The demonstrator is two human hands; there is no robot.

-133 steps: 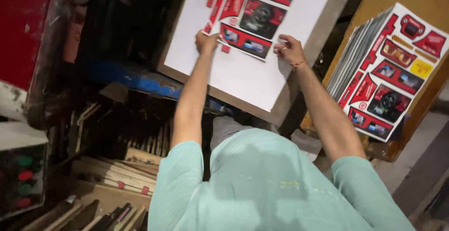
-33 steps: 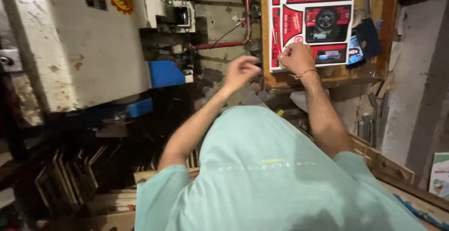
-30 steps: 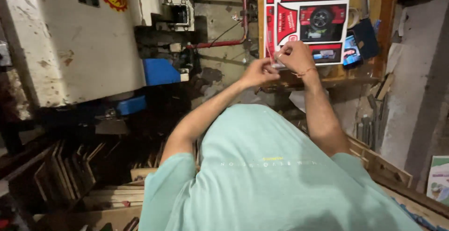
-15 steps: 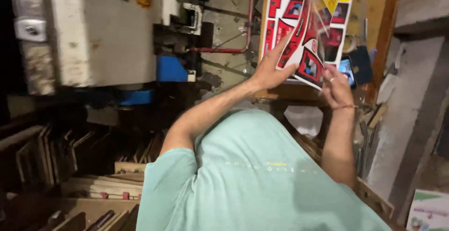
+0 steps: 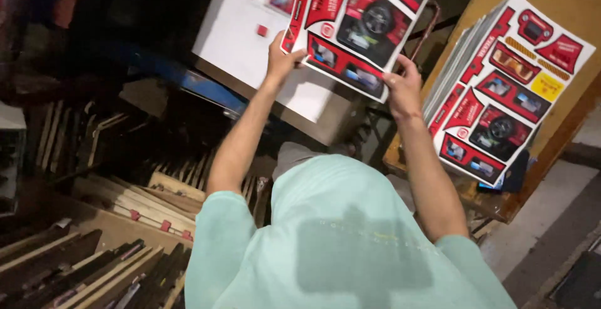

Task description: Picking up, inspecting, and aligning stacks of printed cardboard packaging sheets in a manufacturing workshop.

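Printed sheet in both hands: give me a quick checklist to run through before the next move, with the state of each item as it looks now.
1. Left hand grips the printed sheet at its lower left corner: ok.
2. Right hand grips the sheet's lower right edge: ok.
3. Sheet held flat, no visible fold or crease: ok, though its top runs out of the picture.
4. White board under the sheet: partly hidden by the sheet, and small red scraps lie on it: not ok.
5. Stack of sheets on the wooden stand to the right looks square and steady: ok.
6. Only one sheet picked up: cannot tell.
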